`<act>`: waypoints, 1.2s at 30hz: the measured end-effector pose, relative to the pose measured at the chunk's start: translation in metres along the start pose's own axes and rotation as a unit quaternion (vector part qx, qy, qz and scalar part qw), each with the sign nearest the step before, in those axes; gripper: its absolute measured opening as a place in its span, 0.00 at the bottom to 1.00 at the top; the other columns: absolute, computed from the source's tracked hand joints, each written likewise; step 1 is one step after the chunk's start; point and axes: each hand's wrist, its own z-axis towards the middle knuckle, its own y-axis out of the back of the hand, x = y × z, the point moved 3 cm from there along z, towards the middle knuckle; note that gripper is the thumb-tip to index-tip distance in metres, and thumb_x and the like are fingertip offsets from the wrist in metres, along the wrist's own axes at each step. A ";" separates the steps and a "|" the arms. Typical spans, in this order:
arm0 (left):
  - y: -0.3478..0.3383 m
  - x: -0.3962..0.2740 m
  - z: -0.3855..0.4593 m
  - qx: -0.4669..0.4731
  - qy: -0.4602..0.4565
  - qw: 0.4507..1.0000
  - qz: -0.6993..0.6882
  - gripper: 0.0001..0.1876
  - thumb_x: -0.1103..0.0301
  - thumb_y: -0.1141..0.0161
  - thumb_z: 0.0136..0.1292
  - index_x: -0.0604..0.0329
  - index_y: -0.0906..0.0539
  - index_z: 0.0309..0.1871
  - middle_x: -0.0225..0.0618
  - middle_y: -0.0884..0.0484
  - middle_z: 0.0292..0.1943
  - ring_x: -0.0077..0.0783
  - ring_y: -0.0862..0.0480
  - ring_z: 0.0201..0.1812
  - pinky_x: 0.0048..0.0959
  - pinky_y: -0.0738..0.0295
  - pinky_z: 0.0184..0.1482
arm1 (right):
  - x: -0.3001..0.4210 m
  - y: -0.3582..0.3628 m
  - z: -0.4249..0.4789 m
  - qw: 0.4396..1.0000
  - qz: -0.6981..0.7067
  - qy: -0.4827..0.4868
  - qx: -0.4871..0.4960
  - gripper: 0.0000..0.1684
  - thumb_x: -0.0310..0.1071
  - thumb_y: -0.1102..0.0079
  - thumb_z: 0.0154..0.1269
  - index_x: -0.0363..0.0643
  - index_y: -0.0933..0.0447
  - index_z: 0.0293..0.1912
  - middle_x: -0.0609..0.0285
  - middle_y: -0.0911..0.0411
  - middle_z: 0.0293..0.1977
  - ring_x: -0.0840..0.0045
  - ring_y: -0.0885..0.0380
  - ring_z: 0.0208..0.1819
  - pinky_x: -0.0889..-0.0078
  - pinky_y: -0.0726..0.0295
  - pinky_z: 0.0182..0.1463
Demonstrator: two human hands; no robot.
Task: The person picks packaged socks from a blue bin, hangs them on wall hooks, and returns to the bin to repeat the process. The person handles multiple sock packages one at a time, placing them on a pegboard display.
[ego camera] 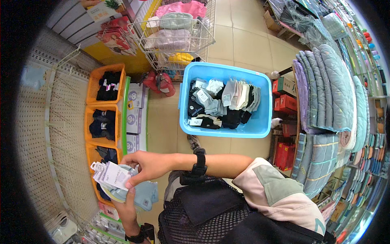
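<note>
My right hand (pixel 149 166) grips a bundle of light blue socks (pixel 141 193) with white hanger cards (pixel 114 175) fanned at its left end. The cards bear print. My left hand (pixel 125 210) holds the same bundle from below, its thumb near the card edge and its other fingers mostly hidden. Both hands are over the lowest of the orange plastic baskets (pixel 105 123). In front of me a light blue plastic tub (pixel 225 134) contains several bunches of socks (pixel 240 94), grey, black, cream and pink.
On my left a pegboard wall (pixel 33 128) carries metal hooks (pixel 65 62). A wire shopping cart (pixel 182 42) with packed textiles stands beyond the tub, near red fire extinguishers (pixel 158 84). Folded quilts (pixel 326 91) are stacked on a shelf to the right. Boxes (pixel 134 119) line the green-edged shelf.
</note>
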 end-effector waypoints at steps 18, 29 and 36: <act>-0.033 -0.041 -0.017 -0.023 -0.002 0.996 -0.091 0.32 0.73 0.41 0.65 0.68 0.41 0.70 0.47 0.31 0.64 0.39 0.27 0.62 0.36 0.33 0.63 | 0.035 0.012 -0.045 0.997 -0.020 0.005 -0.069 0.16 0.38 0.28 0.59 0.38 0.25 0.34 0.69 0.25 0.24 0.88 0.28 0.28 0.79 0.27 0.31; -0.009 -0.054 -0.025 -0.013 -0.085 0.989 -0.124 0.22 0.72 0.38 0.64 0.66 0.28 0.60 0.35 0.22 0.55 0.26 0.24 0.56 0.28 0.30 0.58 | 0.054 -0.007 -0.004 0.994 -0.111 0.004 -0.020 0.16 0.34 0.27 0.59 0.39 0.28 0.29 0.73 0.30 0.24 0.90 0.34 0.27 0.82 0.31 0.30; 0.040 -0.040 -0.042 -0.109 -0.121 0.962 -0.221 0.25 0.66 0.38 0.66 0.66 0.31 0.63 0.37 0.23 0.56 0.27 0.25 0.57 0.30 0.31 0.60 | 0.060 -0.052 0.055 0.993 -0.087 0.003 0.075 0.11 0.22 0.31 0.58 0.38 0.27 0.31 0.64 0.25 0.35 0.83 0.27 0.41 0.78 0.26 0.47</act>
